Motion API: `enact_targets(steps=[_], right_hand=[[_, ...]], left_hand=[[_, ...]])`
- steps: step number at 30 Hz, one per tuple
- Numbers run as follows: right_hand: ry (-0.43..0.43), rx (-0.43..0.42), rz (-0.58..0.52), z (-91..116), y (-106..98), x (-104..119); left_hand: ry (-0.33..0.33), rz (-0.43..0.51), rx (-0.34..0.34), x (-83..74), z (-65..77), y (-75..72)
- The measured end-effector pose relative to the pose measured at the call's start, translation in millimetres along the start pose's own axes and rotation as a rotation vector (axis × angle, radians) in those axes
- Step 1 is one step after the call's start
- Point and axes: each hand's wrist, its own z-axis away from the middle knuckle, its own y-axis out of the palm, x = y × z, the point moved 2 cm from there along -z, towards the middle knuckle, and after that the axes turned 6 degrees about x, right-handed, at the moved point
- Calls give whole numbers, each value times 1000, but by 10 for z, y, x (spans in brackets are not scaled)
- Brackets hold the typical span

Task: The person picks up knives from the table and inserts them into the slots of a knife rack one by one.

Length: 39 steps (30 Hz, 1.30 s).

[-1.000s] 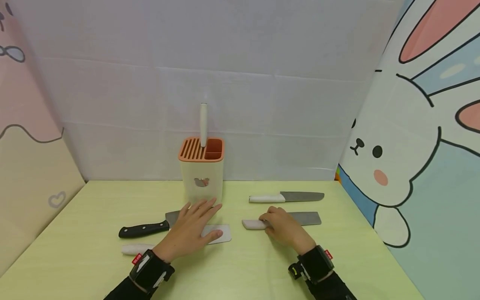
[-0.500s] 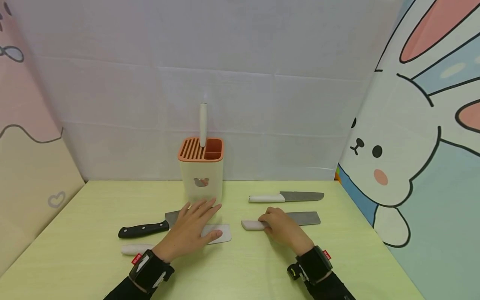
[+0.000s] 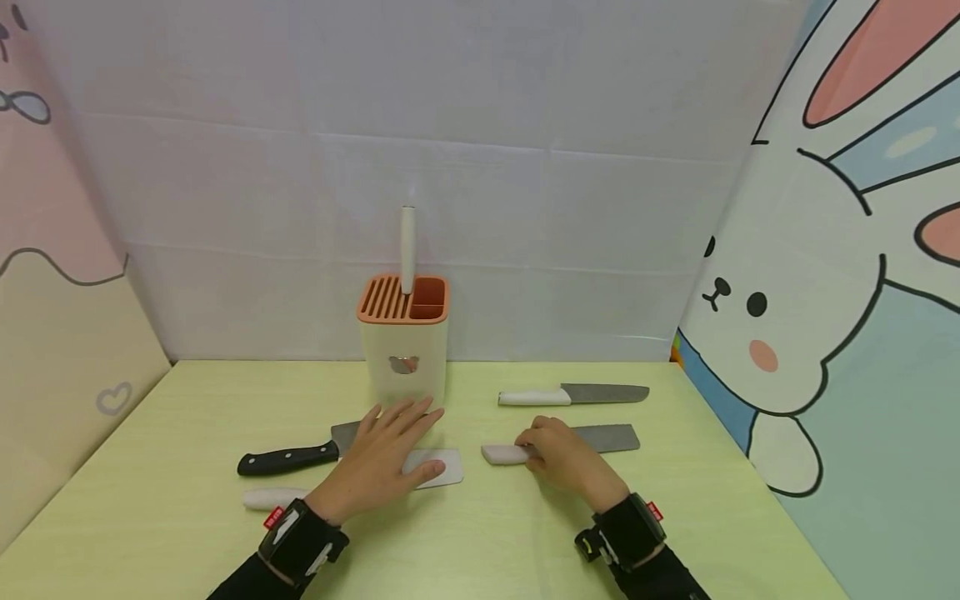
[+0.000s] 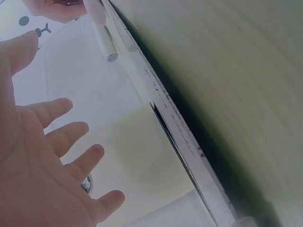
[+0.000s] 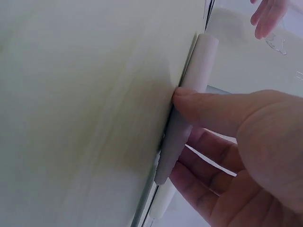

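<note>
My right hand (image 3: 570, 462) pinches the pale handle (image 5: 201, 61) of a square-ended kitchen knife (image 3: 611, 437), thumb on one side and fingers on the other. Its grey blade points right, low over the table. Fingers spread, my left hand (image 3: 386, 462) hovers palm down over two knives on the left and hides part of both. One is a black-handled knife (image 3: 288, 459); the other, a white-handled knife (image 3: 273, 498), has a pale, broad blade. Behind the right hand lies another white-handled knife (image 3: 534, 398) with a grey blade. In the left wrist view the left palm (image 4: 38, 175) holds nothing.
A cream knife block (image 3: 405, 346) with an orange slotted top stands at the table's back, just beyond the left fingertips. One white handle (image 3: 407, 250) rises upright from it. White sheeting (image 3: 525, 208) hangs behind the pale yellow table (image 3: 465, 550), with cartoon-printed panels at both sides.
My right hand has shifted very slightly left and toward me, with the square-ended knife in its grip. The left hand and the other knives stay where they were.
</note>
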Motion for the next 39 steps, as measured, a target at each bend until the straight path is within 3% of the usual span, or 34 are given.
enact_targets(steps=[12, 27, 39], right_hand=[[-26, 7, -19, 11, -28, -21], [-78, -178, 4, 82, -360, 7], [-34, -228, -122, 133, -596, 12]], left_hand=[[-2, 8, -3, 0, 3, -27], [-7, -13, -1, -2, -3, -53], [-8, -20, -3, 13, -3, -48]])
